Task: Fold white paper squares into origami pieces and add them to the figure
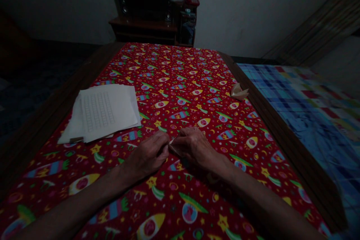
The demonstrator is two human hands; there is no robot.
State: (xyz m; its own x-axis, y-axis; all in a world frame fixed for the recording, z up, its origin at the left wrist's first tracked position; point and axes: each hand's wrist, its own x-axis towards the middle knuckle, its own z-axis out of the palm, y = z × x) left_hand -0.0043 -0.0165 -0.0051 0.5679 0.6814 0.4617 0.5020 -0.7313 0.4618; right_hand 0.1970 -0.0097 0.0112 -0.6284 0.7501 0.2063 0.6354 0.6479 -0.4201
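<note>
My left hand [149, 153] and my right hand [192, 144] rest together on a red rocket-patterned cloth [180, 78] at the table's middle front. Both hands have their fingers curled and pinch a small pale piece of paper [172, 142], of which only a sliver shows between them. A stack of white paper sheets [102, 110], the top one printed with a grid, lies to the left of my left hand. A small folded pale paper figure [238, 92] sits near the table's right edge, well beyond my right hand.
The dark wooden table rim [277, 120] frames the cloth. A blue checked surface [309, 101] lies to the right. A wooden cabinet [146, 28] with a dark screen, speakers and small items stands against the far wall. The room is dim.
</note>
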